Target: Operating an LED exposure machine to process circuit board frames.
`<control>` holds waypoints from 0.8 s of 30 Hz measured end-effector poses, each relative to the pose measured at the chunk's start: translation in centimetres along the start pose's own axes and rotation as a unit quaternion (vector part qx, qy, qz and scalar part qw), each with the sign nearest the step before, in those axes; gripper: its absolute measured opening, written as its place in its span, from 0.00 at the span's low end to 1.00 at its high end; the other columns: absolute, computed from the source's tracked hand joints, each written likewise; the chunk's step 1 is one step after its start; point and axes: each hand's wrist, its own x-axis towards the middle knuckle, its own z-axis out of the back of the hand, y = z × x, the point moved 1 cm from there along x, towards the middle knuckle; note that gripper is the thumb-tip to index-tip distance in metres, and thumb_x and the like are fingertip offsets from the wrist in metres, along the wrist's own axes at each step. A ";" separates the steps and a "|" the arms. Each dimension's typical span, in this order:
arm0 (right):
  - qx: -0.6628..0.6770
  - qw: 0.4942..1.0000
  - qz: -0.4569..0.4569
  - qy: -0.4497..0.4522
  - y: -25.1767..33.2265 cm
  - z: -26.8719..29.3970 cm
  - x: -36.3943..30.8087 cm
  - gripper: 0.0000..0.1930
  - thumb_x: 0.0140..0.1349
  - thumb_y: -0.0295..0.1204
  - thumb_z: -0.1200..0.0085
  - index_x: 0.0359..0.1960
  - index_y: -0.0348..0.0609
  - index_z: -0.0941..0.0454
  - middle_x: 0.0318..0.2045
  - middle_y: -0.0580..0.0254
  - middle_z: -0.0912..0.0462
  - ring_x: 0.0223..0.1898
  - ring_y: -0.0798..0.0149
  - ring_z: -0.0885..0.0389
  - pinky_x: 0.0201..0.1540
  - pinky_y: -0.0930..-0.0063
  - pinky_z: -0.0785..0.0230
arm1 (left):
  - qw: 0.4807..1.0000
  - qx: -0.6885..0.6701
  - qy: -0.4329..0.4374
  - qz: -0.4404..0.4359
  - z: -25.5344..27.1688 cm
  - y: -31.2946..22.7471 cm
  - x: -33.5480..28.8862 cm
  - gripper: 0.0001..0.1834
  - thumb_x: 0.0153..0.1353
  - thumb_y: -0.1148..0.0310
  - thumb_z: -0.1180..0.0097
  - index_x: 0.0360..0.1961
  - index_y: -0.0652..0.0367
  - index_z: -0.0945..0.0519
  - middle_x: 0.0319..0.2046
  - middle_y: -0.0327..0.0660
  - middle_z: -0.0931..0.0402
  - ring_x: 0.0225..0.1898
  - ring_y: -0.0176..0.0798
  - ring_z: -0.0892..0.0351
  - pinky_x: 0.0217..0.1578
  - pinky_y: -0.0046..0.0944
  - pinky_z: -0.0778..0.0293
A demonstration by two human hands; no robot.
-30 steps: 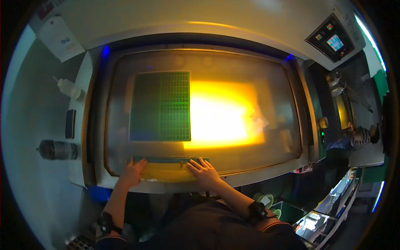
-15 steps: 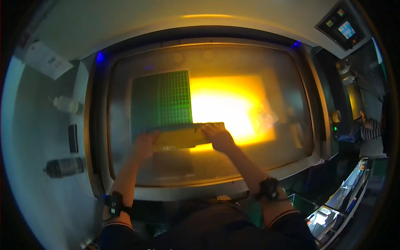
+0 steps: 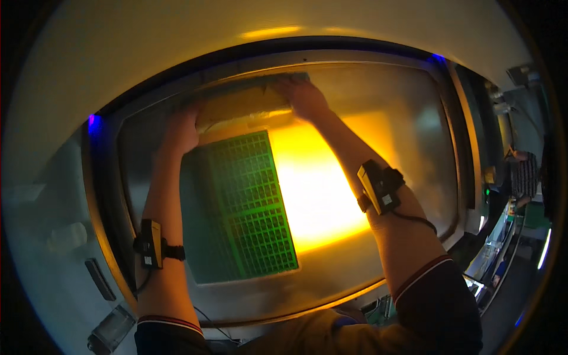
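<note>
A wide, flat, yellowish-brown bar point(image 3: 236, 106), like a squeegee, lies across the far part of a translucent work surface point(image 3: 378, 89). My left hand point(image 3: 184, 127) grips its left end. The fingers of my right hand point(image 3: 302, 97) are over its right end, with the thumb side hidden. Nearer to me a green panel with a grid of small rectangles point(image 3: 260, 207), like a circuit board sheet, lies flat on the surface, its left part dark. Bright yellow light point(image 3: 322, 201) glows from the surface to the right of the panel.
A raised metal frame point(image 3: 102, 234) borders the work surface. To the left are a dark oblong block point(image 3: 99, 278), a clear jar point(image 3: 112, 328) and a blurred pale bottle point(image 3: 66, 236). Another person in a striped top point(image 3: 523, 177) is at the far right.
Both hands and the bar have moved away from me, from the panel's near end to beyond its far end. More of the green panel now shows, and the view has shifted.
</note>
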 end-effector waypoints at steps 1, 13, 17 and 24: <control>-0.013 1.000 0.011 0.000 0.0 0.4 -1.5 0.32 0.52 0.23 0.46 0.63 0.57 0.32 0.62 0.65 0.29 0.63 0.52 0.32 0.65 0.50 0.39 | 0.999 0.010 -0.021 -0.025 0.5 -1.9 -1.6 0.35 0.47 0.85 0.47 0.60 0.50 0.29 0.52 0.55 0.25 0.59 0.59 0.31 0.60 0.56 0.35; 0.215 0.941 0.098 0.241 19.2 15.0 -49.8 0.33 0.62 0.44 0.48 0.67 0.44 0.40 0.66 0.45 0.35 0.63 0.37 0.32 0.62 0.48 0.37 | 0.972 -0.032 0.210 -0.096 -0.9 -20.9 -49.4 0.28 0.60 0.76 0.52 0.63 0.54 0.30 0.59 0.54 0.29 0.57 0.65 0.30 0.60 0.53 0.35; 0.201 0.938 0.101 0.262 16.7 15.0 -52.0 0.34 0.62 0.44 0.49 0.70 0.53 0.42 0.68 0.50 0.38 0.67 0.39 0.37 0.66 0.47 0.41 | 0.980 0.031 0.189 -0.049 -2.1 -25.4 -50.5 0.27 0.59 0.76 0.52 0.62 0.54 0.30 0.55 0.53 0.25 0.54 0.62 0.27 0.56 0.53 0.31; 0.128 0.957 -0.235 0.108 -20.9 13.0 -59.1 0.22 0.68 0.46 0.53 0.54 0.45 0.25 0.50 0.53 0.23 0.51 0.53 0.25 0.56 0.55 0.33 | 0.982 -0.023 0.141 0.122 -7.2 -39.4 -52.9 0.35 0.55 0.63 0.41 0.66 0.37 0.34 0.66 0.28 0.35 0.64 0.62 0.35 0.57 0.74 0.40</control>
